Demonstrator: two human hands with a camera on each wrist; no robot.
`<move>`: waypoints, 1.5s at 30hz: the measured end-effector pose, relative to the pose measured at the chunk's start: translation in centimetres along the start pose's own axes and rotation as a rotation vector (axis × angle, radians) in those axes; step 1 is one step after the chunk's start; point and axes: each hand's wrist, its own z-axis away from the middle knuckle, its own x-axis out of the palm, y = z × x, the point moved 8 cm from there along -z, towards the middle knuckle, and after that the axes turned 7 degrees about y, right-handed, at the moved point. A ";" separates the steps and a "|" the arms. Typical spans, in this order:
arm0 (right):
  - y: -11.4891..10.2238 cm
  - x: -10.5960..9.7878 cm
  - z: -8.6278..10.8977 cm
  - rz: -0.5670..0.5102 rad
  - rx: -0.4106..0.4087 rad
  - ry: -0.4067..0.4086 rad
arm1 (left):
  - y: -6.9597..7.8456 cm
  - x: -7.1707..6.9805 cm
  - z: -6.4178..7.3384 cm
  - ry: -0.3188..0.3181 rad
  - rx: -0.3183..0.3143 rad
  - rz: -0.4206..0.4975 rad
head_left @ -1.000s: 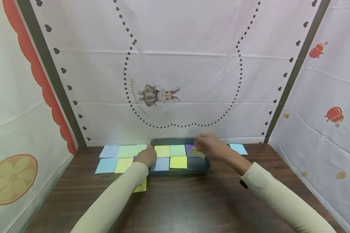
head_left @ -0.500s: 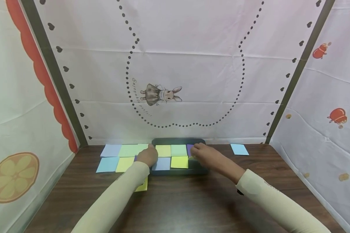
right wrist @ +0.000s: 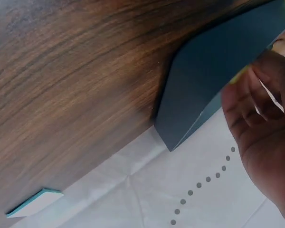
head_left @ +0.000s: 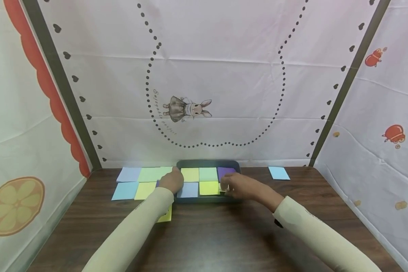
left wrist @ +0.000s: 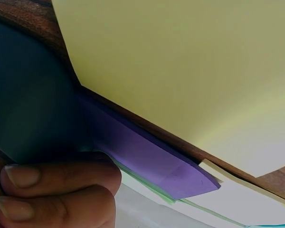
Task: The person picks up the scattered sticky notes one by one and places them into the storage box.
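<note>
My left hand (head_left: 171,183) grips the left end of a dark rectangular tray (head_left: 207,200), its fingers (left wrist: 61,176) curled at the tray's wall in the left wrist view. My right hand (head_left: 241,186) reaches into the tray's near right corner and pinches a pale yellow sticky-note pad (head_left: 221,187), mostly hidden by the fingers. Other pads fill the tray in two rows: yellow (head_left: 190,175), green (head_left: 208,174) and purple (head_left: 226,172) at the back, blue (head_left: 187,190) and bright yellow (head_left: 209,188) in front.
Left of the tray lie several more pads, among them a lavender pad (head_left: 128,174), a light-blue pad (head_left: 124,190) and a yellow pad (head_left: 144,190). Another yellow pad (head_left: 165,216) sits partly under my left forearm. A lone blue pad (head_left: 278,173) lies far right, before the cloth wall.
My right hand has lowered the pale yellow pad into the tray's near right corner, uncovering the purple pad behind it. The left hand stays at the tray's left end.
</note>
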 end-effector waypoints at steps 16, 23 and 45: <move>1.6 1.2 -0.2 -0.089 0.015 -0.060 | 0.5 -0.6 0.8 -0.002 -0.002 0.033; 1.9 1.1 -0.1 -0.113 0.013 -0.074 | 1.1 -1.2 1.4 0.017 0.014 0.010; 10.9 -5.2 4.5 0.062 0.431 0.262 | 1.2 -1.1 1.5 0.000 0.015 -0.014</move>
